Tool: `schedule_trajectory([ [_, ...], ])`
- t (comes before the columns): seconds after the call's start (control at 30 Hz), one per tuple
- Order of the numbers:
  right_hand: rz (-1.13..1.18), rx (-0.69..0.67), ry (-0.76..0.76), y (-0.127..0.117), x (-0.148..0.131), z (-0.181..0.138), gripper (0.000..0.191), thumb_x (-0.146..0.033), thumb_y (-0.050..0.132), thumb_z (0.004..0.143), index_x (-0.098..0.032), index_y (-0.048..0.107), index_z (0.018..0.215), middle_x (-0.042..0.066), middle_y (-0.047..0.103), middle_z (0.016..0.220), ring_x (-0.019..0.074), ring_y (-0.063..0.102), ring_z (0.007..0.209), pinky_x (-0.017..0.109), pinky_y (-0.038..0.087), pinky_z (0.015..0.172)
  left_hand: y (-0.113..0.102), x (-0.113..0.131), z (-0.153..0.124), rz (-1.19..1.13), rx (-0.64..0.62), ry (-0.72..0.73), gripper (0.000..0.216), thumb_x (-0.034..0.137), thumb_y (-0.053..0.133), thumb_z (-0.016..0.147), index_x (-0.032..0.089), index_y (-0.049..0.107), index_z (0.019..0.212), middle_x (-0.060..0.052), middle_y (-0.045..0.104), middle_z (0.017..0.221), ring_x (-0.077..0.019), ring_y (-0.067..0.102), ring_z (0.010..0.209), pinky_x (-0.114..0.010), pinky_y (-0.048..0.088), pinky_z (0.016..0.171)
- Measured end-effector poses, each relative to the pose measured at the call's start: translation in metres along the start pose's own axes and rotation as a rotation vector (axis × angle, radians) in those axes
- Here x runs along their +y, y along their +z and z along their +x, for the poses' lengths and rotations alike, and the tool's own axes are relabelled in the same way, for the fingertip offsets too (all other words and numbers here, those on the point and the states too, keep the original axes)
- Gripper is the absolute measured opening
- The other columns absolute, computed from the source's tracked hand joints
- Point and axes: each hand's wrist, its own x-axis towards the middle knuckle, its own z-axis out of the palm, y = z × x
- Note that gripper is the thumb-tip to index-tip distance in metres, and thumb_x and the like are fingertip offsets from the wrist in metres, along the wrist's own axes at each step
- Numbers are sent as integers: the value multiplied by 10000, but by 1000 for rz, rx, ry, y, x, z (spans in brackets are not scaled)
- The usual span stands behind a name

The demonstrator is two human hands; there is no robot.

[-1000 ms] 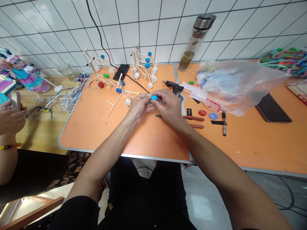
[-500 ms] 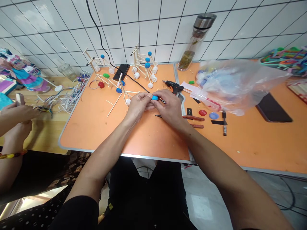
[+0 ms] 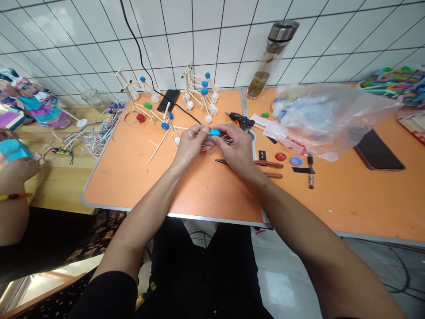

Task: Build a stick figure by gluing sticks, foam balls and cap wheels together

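Over the middle of the orange table, my left hand [image 3: 192, 144] and my right hand [image 3: 235, 144] meet with fingers pinched around a small round blue cap [image 3: 215, 132]. A bit of red shows beneath the fingers; its kind is hidden. Under my right hand lie pliers with red-brown handles [image 3: 270, 164]. Just beyond my hands is a black glue gun [image 3: 241, 119]. Left of my left hand stands a small stick frame [image 3: 171, 126] with blue and white wheels, and loose thin sticks [image 3: 159, 145] lie nearby. More stick frames [image 3: 199, 91] stand at the back.
On the right are a red cap [image 3: 280, 156], a blue cap [image 3: 295, 161], a clear plastic bag [image 3: 318, 117] and a phone [image 3: 380, 150]. A tall glass bottle [image 3: 268, 62] stands by the tiled wall. At left, another person's arm [image 3: 16, 177] rests near tangled wires [image 3: 96, 137].
The blue cap has tilted so more of its face shows, and a bit of red now appears under my fingers. The other person's hands have moved left.
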Motion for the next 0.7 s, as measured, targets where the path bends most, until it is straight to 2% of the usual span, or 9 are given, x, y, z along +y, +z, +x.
schedule_trajectory([
  [0.13,62,21,102,-1,2,2,292,-482,808,1057,-266,888,1236,70,893,1146,262,808,989,430,683,883,-2,-1,1,42,-47,81,114,322,892,1035,235,828,1071,-1,879,916,-123,815,769,-179,603,695],
  [0.27,102,27,139,0,1,2,372,-592,821,1055,-268,897,1221,72,899,1141,263,822,991,443,693,900,-3,-3,2,30,-47,114,67,274,897,1026,241,846,1053,7,855,863,-127,794,768,-200,607,731],
  [0.5,115,21,119,1,0,1,369,-581,833,1052,-255,905,1208,69,895,1088,252,814,942,442,682,889,-2,-7,1,12,-27,178,95,248,918,999,225,830,971,20,818,806,-120,771,752,-194,613,730],
  [0.6,107,20,114,1,0,2,384,-606,825,1055,-263,902,1210,70,898,1112,257,818,960,445,689,892,-1,-7,1,15,-5,194,126,276,945,979,232,827,963,22,823,824,-121,775,759,-198,625,742],
  [0.7,105,29,88,0,-1,3,331,-552,828,1056,-274,905,1219,67,899,1130,256,820,973,434,692,879,-1,-7,2,-28,-8,174,182,334,979,962,241,826,996,23,834,858,-120,794,758,-202,631,731],
])
